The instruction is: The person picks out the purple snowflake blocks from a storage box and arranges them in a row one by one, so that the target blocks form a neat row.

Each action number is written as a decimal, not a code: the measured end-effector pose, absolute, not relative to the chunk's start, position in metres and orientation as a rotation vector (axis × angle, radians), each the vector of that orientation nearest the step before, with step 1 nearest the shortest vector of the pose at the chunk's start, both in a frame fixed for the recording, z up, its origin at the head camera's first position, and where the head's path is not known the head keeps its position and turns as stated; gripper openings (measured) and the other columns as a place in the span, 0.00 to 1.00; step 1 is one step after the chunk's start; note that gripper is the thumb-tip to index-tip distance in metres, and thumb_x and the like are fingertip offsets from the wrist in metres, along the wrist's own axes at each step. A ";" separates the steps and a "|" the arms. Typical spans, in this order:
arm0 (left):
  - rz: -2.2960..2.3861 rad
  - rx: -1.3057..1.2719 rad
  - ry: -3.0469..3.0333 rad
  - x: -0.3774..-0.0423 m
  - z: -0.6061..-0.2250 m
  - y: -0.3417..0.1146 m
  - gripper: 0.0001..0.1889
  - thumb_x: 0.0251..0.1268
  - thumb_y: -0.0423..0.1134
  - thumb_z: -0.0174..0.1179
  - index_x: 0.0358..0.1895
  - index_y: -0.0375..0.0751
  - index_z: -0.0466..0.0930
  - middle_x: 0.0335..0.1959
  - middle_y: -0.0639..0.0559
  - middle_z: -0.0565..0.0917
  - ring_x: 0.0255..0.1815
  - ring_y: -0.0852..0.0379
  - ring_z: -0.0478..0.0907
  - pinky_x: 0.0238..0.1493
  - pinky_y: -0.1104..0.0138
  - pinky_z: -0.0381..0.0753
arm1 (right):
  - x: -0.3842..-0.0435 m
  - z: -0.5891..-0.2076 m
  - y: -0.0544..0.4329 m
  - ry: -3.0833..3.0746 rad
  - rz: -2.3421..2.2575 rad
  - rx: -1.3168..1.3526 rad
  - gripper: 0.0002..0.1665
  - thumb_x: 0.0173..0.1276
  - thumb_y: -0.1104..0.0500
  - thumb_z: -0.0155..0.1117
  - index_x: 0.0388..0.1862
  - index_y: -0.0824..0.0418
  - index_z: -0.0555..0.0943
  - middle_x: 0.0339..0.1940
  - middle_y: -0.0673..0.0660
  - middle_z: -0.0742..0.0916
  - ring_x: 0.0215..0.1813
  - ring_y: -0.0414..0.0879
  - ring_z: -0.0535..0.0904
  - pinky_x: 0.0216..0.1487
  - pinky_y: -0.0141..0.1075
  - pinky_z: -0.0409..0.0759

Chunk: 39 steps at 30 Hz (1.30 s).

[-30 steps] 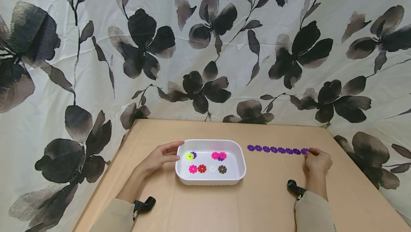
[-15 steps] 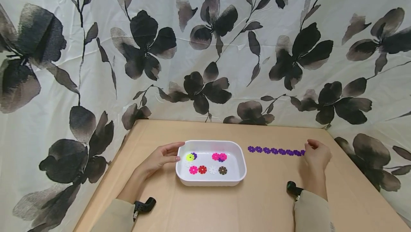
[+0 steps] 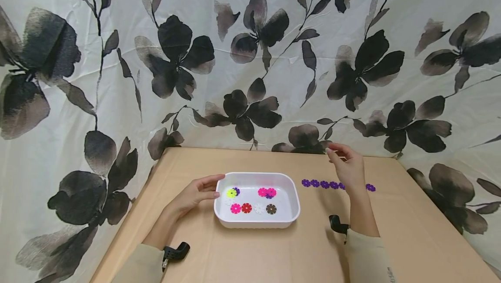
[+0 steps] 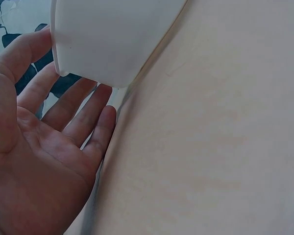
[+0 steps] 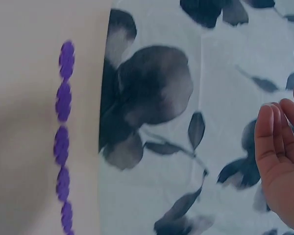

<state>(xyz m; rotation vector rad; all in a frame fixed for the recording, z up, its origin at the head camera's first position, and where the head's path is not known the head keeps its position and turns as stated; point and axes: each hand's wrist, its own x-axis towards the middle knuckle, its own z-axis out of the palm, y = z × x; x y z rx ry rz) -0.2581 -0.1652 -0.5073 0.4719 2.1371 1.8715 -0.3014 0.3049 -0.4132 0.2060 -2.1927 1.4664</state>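
My left hand [image 3: 197,194] is at the left end of a white plastic tray [image 3: 256,222], fingertips and thumb touching its rim and end wall; the left wrist view shows its fingers [image 4: 90,112] extended against the tray. Inside lie small flower-shaped discs: yellow [image 3: 231,192], red [image 3: 246,208], brown [image 3: 271,209], and several pink, white and purple ones. Right of the tray runs a row of purple flower discs [image 3: 325,184] on the table. Raised above that row, my right hand [image 3: 348,168] has loosely bent fingers, holds nothing, and hides part of the row.
The wooden table [image 3: 274,257] ends at the back against a floral cloth [image 3: 235,70], which also hangs at the left and right. Wrist cameras [image 3: 176,251] sit on both forearms. The row of discs lies near the table's back edge.
My right hand has left the right end of the purple row, moving up and to the left, and the end disc shows again. My left hand and the tray stay put.
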 end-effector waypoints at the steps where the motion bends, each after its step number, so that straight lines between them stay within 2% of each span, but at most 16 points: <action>1: 1.871 0.473 2.139 -0.258 -0.508 -0.166 0.33 0.71 0.33 0.66 0.77 0.42 0.69 0.78 0.41 0.71 0.76 0.38 0.71 0.68 0.66 0.77 | -0.301 -0.412 0.299 -2.205 1.460 0.253 0.20 0.78 0.53 0.65 0.61 0.63 0.85 0.49 0.56 0.88 0.44 0.34 0.82 0.45 0.20 0.82; 4: 1.865 0.471 2.149 -0.258 -0.509 -0.166 0.33 0.71 0.34 0.66 0.77 0.43 0.69 0.78 0.42 0.71 0.76 0.39 0.71 0.70 0.63 0.76 | -0.299 -0.411 0.281 -2.234 1.433 0.383 0.19 0.78 0.54 0.65 0.61 0.63 0.84 0.52 0.62 0.88 0.45 0.34 0.83 0.46 0.21 0.82; 7: 1.857 0.472 2.159 -0.259 -0.510 -0.167 0.32 0.71 0.35 0.66 0.77 0.44 0.69 0.78 0.42 0.71 0.76 0.39 0.71 0.72 0.60 0.75 | -0.298 -0.412 0.262 -2.254 1.434 0.492 0.17 0.77 0.56 0.66 0.60 0.62 0.85 0.52 0.64 0.88 0.46 0.37 0.83 0.46 0.21 0.82; 12: 1.856 0.464 2.164 -0.259 -0.509 -0.167 0.32 0.72 0.35 0.66 0.77 0.44 0.69 0.78 0.42 0.71 0.76 0.39 0.71 0.72 0.58 0.75 | -0.297 -0.418 0.230 -2.343 1.389 0.644 0.15 0.75 0.58 0.68 0.57 0.60 0.86 0.51 0.60 0.90 0.48 0.46 0.84 0.48 0.25 0.82; 16: 1.862 0.461 2.158 -0.259 -0.507 -0.167 0.32 0.71 0.34 0.66 0.77 0.44 0.69 0.77 0.42 0.72 0.76 0.39 0.71 0.72 0.59 0.76 | -0.296 -0.425 0.208 -2.489 1.287 0.762 0.15 0.74 0.59 0.70 0.57 0.59 0.87 0.50 0.57 0.90 0.48 0.48 0.85 0.50 0.35 0.85; 19: 1.867 0.462 2.150 -0.260 -0.507 -0.167 0.32 0.71 0.33 0.66 0.77 0.43 0.69 0.77 0.42 0.72 0.75 0.39 0.72 0.71 0.60 0.76 | -0.295 -0.433 0.195 -2.646 1.194 0.815 0.15 0.72 0.61 0.70 0.56 0.60 0.87 0.48 0.56 0.91 0.46 0.47 0.85 0.49 0.39 0.87; 25: 1.870 0.453 2.149 -0.258 -0.508 -0.166 0.32 0.71 0.33 0.66 0.77 0.43 0.69 0.77 0.42 0.72 0.75 0.40 0.73 0.71 0.59 0.76 | -0.294 -0.457 0.180 -2.893 0.879 0.957 0.10 0.68 0.67 0.72 0.48 0.62 0.89 0.39 0.53 0.90 0.39 0.41 0.82 0.45 0.37 0.86; 28: 1.866 0.454 2.158 -0.257 -0.508 -0.165 0.32 0.71 0.34 0.66 0.77 0.44 0.69 0.77 0.43 0.72 0.75 0.40 0.73 0.72 0.57 0.76 | -0.293 -0.464 0.176 -2.942 0.798 0.987 0.06 0.67 0.67 0.73 0.40 0.59 0.89 0.33 0.48 0.87 0.37 0.41 0.79 0.44 0.37 0.83; 32: 1.872 0.457 2.153 -0.257 -0.508 -0.165 0.33 0.70 0.34 0.67 0.77 0.43 0.69 0.77 0.42 0.72 0.74 0.40 0.73 0.71 0.58 0.76 | -0.290 -0.468 0.173 -2.978 0.729 0.974 0.06 0.67 0.66 0.74 0.35 0.55 0.87 0.28 0.45 0.82 0.35 0.42 0.77 0.42 0.36 0.79; 36: 1.868 0.466 2.154 -0.258 -0.508 -0.166 0.33 0.70 0.34 0.67 0.77 0.43 0.69 0.77 0.42 0.72 0.75 0.40 0.73 0.71 0.60 0.77 | -0.289 -0.469 0.171 -2.963 0.651 0.970 0.07 0.66 0.68 0.74 0.32 0.56 0.88 0.26 0.47 0.83 0.34 0.43 0.76 0.41 0.37 0.80; 39: 1.864 0.459 2.156 -0.258 -0.507 -0.166 0.32 0.71 0.34 0.67 0.77 0.44 0.69 0.77 0.42 0.72 0.75 0.40 0.73 0.70 0.62 0.77 | -0.288 -0.469 0.170 -2.963 0.621 0.922 0.07 0.64 0.69 0.74 0.34 0.56 0.90 0.29 0.48 0.87 0.36 0.44 0.78 0.46 0.41 0.84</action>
